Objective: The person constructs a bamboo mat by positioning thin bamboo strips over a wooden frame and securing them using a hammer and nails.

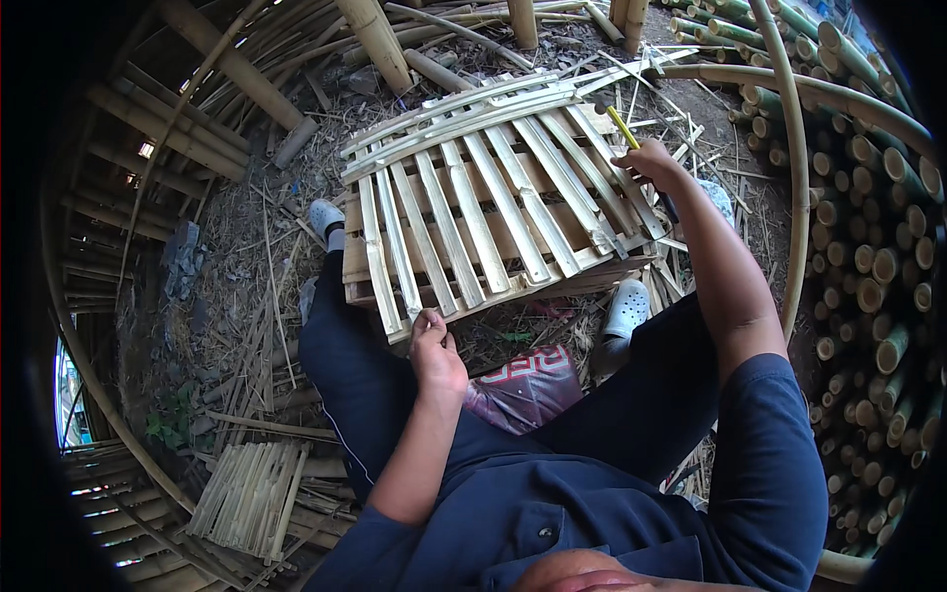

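Observation:
A panel of flat bamboo slats lies across a low wooden frame between my knees. My left hand pinches the near end of one slat at the panel's front edge, fingers closed on it. My right hand is raised over the panel's far right corner, gripping a hammer with a yellow handle; its dark head points up and away. My legs in dark trousers and white clogs straddle the frame.
Stacked bamboo poles with cut ends fill the right side. A curved bamboo pole arcs nearby. A small slat mat lies lower left. A red printed bag sits under me. Scraps litter the ground.

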Demonstrator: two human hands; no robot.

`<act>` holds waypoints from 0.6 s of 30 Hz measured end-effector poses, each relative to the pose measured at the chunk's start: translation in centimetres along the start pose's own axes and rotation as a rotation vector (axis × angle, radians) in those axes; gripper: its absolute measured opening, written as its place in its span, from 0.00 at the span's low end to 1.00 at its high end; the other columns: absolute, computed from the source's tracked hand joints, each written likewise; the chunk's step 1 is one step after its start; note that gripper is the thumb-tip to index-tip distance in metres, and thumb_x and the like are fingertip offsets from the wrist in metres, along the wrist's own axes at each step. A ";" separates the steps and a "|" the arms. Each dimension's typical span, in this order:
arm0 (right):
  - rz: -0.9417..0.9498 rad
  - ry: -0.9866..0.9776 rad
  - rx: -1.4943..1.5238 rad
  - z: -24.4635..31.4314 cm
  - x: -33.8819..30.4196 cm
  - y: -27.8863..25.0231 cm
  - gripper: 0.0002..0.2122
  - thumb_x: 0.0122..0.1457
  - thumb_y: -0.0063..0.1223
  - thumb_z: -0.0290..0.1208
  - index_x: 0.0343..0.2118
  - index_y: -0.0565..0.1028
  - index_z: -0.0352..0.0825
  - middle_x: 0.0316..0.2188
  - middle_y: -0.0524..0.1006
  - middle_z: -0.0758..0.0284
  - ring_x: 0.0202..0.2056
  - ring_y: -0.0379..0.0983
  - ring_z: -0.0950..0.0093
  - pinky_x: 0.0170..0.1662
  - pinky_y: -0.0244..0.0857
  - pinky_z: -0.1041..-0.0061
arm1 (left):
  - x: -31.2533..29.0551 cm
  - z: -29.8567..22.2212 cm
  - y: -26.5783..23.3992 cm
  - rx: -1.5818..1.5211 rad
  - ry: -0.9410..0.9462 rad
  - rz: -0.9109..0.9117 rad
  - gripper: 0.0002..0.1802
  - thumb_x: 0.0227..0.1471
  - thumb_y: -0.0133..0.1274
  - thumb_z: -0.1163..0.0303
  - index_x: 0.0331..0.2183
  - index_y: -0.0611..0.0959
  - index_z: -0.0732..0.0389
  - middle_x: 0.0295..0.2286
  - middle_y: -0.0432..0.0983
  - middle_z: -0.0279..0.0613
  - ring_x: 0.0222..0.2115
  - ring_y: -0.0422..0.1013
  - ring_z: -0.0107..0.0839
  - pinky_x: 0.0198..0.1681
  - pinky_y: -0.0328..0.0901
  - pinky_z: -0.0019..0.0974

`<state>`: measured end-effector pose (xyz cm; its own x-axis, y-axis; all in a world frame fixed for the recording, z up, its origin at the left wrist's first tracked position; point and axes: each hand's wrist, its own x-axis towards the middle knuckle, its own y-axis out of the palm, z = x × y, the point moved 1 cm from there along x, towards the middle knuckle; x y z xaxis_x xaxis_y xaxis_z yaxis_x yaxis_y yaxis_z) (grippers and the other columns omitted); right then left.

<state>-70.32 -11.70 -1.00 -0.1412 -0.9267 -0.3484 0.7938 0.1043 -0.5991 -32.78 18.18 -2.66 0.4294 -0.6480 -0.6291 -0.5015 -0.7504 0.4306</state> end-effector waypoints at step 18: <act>-0.004 -0.079 -0.156 1.4 2.0 2.7 0.14 0.47 0.70 0.31 0.29 0.79 0.24 0.24 0.81 0.59 0.25 0.78 0.71 0.27 0.71 0.69 | 4.2 -2.8 -1.3 -0.149 0.483 0.394 0.09 0.62 0.49 0.79 0.41 0.80 0.72 0.45 0.77 0.45 0.50 0.72 0.31 0.70 0.54 0.47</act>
<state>-67.60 -13.80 -2.34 -0.0924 -0.9520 -0.2917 0.6909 0.1497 -0.7073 -28.23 16.13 -4.06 0.5416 -0.8387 -0.0570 -0.5963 -0.4311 0.6772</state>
